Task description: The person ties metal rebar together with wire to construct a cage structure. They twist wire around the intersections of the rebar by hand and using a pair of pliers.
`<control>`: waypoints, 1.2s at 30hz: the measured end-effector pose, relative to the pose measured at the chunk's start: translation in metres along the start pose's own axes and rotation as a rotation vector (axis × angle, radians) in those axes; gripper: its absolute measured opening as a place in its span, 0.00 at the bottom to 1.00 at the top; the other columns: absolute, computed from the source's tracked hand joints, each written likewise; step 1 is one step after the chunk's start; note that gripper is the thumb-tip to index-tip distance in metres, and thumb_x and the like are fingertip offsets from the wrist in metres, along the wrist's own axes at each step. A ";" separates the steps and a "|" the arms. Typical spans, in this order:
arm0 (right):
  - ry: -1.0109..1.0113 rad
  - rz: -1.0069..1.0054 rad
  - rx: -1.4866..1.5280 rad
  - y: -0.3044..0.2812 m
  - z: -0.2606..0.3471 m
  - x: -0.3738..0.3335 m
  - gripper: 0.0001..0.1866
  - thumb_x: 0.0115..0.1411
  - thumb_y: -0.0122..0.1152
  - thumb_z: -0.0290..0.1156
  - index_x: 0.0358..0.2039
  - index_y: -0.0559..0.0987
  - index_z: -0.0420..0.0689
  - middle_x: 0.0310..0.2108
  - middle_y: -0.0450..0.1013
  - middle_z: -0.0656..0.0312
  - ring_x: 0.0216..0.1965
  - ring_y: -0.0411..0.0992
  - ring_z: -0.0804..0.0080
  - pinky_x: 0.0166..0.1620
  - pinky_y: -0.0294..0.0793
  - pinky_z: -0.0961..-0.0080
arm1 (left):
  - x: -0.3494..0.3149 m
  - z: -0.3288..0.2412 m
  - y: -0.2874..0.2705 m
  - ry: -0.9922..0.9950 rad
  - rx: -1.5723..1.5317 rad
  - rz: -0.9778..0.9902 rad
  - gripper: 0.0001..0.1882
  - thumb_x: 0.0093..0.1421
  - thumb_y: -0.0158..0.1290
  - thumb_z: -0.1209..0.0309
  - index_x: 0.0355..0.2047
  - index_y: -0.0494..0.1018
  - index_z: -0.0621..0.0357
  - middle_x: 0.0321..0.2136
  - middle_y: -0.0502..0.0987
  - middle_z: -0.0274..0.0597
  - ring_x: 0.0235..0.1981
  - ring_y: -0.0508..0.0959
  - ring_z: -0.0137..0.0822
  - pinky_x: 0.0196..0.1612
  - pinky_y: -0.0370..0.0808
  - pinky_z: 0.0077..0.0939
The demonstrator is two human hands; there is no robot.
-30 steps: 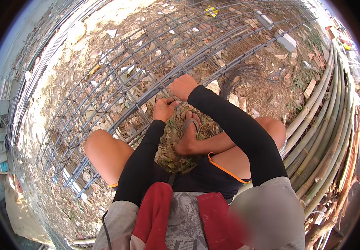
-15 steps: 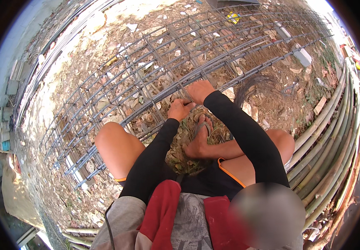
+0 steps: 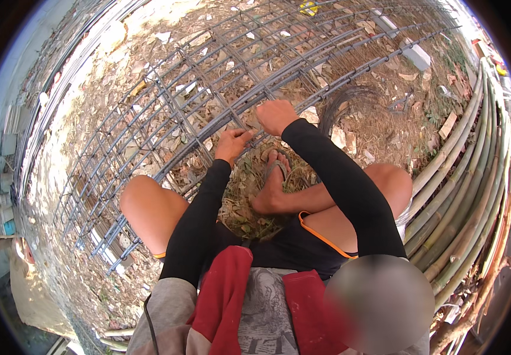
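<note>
A long cage of steel rebar stretches across the ground in front of me, with crossing bars tied into a grid. My left hand is at its near edge, thumb and fingers pinched together beside the closest bars. Just to the right and a little farther off, my right hand is closed in a fist above the same edge. Whatever either hand grips is too small or hidden to make out. A narrow gap separates the two hands. My sandalled foot rests on the ground just below them.
A coil of dark thin wire lies right of my hands. Bamboo poles are stacked along the right. A pale block sits under the cage's far right part, near a yellow round object. Long bars lie at far left.
My left hand has drawn a little to the left, away from the right hand, which stays closed over the near bars. The whole view has shifted slightly.
</note>
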State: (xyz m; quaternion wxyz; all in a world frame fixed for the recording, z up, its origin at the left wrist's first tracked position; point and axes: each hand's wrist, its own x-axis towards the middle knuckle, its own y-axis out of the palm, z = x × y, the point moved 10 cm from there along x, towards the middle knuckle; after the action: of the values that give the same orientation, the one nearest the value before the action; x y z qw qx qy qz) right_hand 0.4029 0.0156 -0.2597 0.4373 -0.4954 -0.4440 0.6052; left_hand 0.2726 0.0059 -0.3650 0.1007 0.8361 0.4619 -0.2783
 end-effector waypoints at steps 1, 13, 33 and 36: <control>0.002 -0.006 0.004 0.000 0.001 0.000 0.06 0.51 0.62 0.29 0.27 0.84 0.43 0.28 0.80 0.51 0.34 0.81 0.55 0.37 0.79 0.59 | 0.002 0.003 -0.001 0.006 0.015 0.016 0.23 0.61 0.61 0.58 0.47 0.78 0.66 0.35 0.80 0.38 0.33 0.76 0.29 0.33 0.72 0.29; -0.036 -0.014 0.021 0.005 0.008 0.002 0.06 0.50 0.64 0.30 0.27 0.83 0.43 0.28 0.80 0.52 0.34 0.80 0.54 0.36 0.79 0.59 | 0.002 -0.015 0.009 0.125 0.088 0.010 0.14 0.58 0.62 0.66 0.36 0.82 0.67 0.23 0.79 0.40 0.23 0.74 0.28 0.30 0.72 0.30; 0.292 0.224 0.321 0.031 -0.012 -0.004 0.21 0.48 0.73 0.40 0.39 0.82 0.39 0.38 0.80 0.49 0.45 0.78 0.51 0.45 0.78 0.59 | 0.010 -0.007 0.015 0.047 0.264 0.116 0.20 0.60 0.60 0.63 0.44 0.80 0.68 0.30 0.81 0.41 0.22 0.74 0.28 0.28 0.72 0.28; 0.325 0.164 0.336 0.021 -0.008 -0.013 0.21 0.48 0.74 0.39 0.38 0.81 0.38 0.38 0.80 0.47 0.44 0.79 0.52 0.45 0.79 0.59 | 0.013 -0.003 0.010 0.059 0.252 0.098 0.20 0.61 0.60 0.61 0.42 0.80 0.69 0.30 0.81 0.42 0.25 0.75 0.28 0.30 0.73 0.29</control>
State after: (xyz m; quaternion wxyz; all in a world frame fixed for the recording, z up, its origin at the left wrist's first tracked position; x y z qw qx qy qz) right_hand 0.4107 -0.0012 -0.2779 0.5286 -0.5409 -0.2195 0.6163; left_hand 0.2880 0.0109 -0.3704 -0.0053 0.8715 0.3845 -0.3042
